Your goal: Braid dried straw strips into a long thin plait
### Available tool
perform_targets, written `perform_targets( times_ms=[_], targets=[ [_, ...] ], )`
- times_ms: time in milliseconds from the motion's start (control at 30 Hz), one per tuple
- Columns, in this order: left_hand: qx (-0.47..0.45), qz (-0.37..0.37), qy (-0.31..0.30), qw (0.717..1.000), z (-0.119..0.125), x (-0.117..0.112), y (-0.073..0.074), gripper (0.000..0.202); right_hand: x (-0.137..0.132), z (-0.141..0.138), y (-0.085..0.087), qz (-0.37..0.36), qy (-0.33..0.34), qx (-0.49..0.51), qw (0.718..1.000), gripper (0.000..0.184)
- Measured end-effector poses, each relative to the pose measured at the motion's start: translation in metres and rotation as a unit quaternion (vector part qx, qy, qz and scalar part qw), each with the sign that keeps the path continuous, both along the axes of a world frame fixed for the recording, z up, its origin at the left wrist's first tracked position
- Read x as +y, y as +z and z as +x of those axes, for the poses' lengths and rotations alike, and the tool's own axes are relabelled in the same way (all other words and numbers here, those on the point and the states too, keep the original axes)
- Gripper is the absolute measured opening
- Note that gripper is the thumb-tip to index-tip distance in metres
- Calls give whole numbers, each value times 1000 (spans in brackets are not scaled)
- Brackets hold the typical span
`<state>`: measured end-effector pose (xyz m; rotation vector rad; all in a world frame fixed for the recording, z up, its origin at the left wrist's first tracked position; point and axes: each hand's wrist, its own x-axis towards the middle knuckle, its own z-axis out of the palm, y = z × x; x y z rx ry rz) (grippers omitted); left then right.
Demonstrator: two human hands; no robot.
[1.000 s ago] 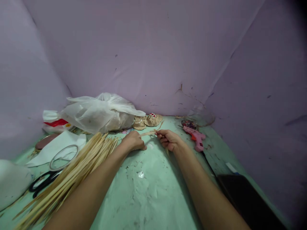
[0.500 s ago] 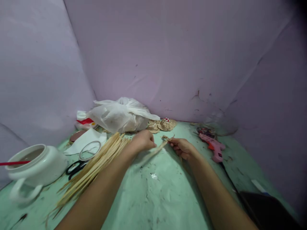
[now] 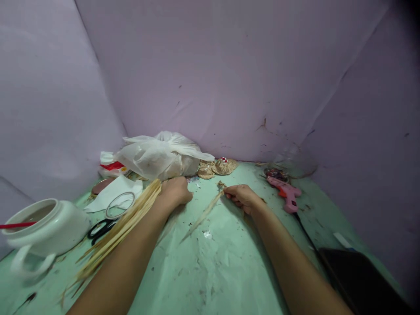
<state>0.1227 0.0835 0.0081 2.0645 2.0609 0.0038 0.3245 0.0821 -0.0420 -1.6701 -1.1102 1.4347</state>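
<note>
On the desk (image 3: 229,271) at left, your left forearm (image 3: 131,264) overlaps the bundle of fibre strips (image 3: 131,220), so a sideways sweep could scatter them; your left hand (image 3: 175,192) lies palm-down at the bundle's far end, fingers curled under, and I cannot tell whether they grip anything. Between your hands a pale strip (image 3: 206,211) slants toward you with its near end loose, so a hard tug could split it or work it free, while your right hand (image 3: 241,197), angled inward, pinches its far end between thumb and fingers.
</note>
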Motion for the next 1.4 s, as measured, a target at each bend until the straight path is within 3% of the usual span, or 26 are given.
perform_targets(
  times_ms=[133, 200, 267, 367, 433, 467, 667, 767, 933, 1000, 1133, 1300, 1400],
  targets=[
    [26, 28, 4, 999, 8, 1, -16, 17, 2, 0, -3, 25, 5, -20, 999, 17],
    [-42, 41, -2, 998, 8, 3, -17, 12, 2, -1, -4, 36, 12, -29, 999, 17],
    [-183, 21, 0, 983, 11, 4, -13, 11, 1, -1, -5, 42, 12, -28, 999, 16],
    [-437, -78, 22, 896, 20, 6, -2, 12, 0, -1, -4, 51, 12, -23, 998, 15],
    [-527, -144, 31, 837, 30, 7, 3, 16, -1, -1, -4, 58, 9, -31, 998, 15],
    [-538, -171, 31, 825, 34, 8, 3, 17, -1, -1, -4, 59, 7, -38, 998, 15],
    [-418, -249, 56, 872, 55, 22, -26, 13, 0, -5, -3, 62, -3, -47, 997, 13],
    [-423, -270, 53, 863, 60, 26, -35, 13, -1, -7, -2, 63, -6, -44, 997, 12],
    [-483, -318, 71, 812, 60, 30, -32, 11, -1, -3, -2, 60, -3, -6, 998, 10],
    [-485, -305, 77, 816, 56, 33, -31, 11, 0, -1, -4, 49, 4, -1, 999, 10],
    [-440, -259, 80, 856, 50, 37, -28, 14, 3, 1, -8, 48, 6, -17, 999, 10],
    [-436, -342, 20, 832, 59, 34, -26, 13, 3, -2, -12, 81, 3, -56, 995, 13],
    [-447, -329, 35, 831, 66, 32, -29, 10, 3, -3, -13, 94, 11, -73, 993, 15]
  ],
)
